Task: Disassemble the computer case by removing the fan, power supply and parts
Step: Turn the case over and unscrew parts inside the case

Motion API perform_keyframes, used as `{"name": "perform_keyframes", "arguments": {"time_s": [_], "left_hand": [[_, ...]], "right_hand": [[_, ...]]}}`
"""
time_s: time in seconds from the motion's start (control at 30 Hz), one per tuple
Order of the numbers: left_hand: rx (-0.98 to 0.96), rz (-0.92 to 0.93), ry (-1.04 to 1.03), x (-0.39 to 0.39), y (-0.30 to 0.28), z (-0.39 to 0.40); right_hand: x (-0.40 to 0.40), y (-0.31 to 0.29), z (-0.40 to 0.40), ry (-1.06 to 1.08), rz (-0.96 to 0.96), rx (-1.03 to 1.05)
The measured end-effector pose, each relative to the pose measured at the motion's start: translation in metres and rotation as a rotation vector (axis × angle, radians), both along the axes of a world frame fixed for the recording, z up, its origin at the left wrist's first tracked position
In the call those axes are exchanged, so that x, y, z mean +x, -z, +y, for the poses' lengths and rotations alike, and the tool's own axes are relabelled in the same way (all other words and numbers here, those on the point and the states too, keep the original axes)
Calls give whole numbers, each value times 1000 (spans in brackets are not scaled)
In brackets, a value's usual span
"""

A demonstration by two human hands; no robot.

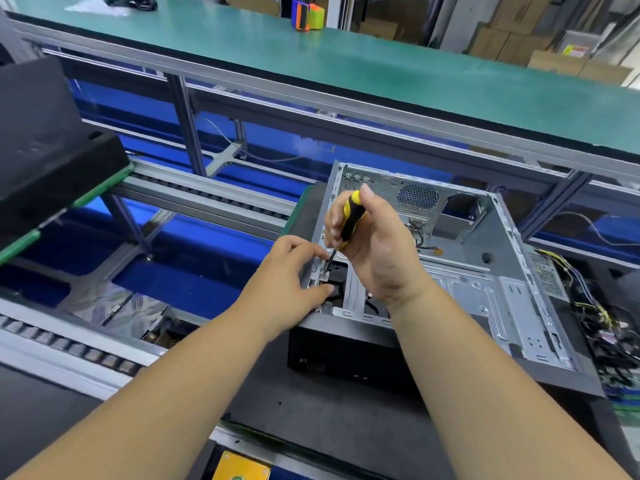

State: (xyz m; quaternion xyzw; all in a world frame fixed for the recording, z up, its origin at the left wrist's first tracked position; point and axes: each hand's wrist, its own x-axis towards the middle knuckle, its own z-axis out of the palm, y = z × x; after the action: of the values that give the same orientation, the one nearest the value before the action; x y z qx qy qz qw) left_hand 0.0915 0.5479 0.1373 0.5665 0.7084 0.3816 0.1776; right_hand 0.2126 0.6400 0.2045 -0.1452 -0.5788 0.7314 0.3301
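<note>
Yellow-black screwdriver (350,216) upright in right hand (377,247); left hand (294,271) steadies case (450,271).

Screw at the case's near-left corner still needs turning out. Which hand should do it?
Right. The right hand already grips the screwdriver, its tip down at the corner of the computer case. The left hand holds no tool and steadies the black part beside it.
</note>
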Motion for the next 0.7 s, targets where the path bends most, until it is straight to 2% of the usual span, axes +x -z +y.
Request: {"name": "perform_keyframes", "arguments": {"time_s": [0.23, 0.4, 0.7], "left_hand": [[-71, 28, -17, 1, -2, 8], [-59, 48, -30, 5, -5, 13], [-66, 89, -64, 8, 3, 13]], "right_hand": [[-8, -15, 8, 19, -47, -92], [-19, -13, 0, 50, 47, -234], [-32, -8, 5, 139, 87, -136]]}}
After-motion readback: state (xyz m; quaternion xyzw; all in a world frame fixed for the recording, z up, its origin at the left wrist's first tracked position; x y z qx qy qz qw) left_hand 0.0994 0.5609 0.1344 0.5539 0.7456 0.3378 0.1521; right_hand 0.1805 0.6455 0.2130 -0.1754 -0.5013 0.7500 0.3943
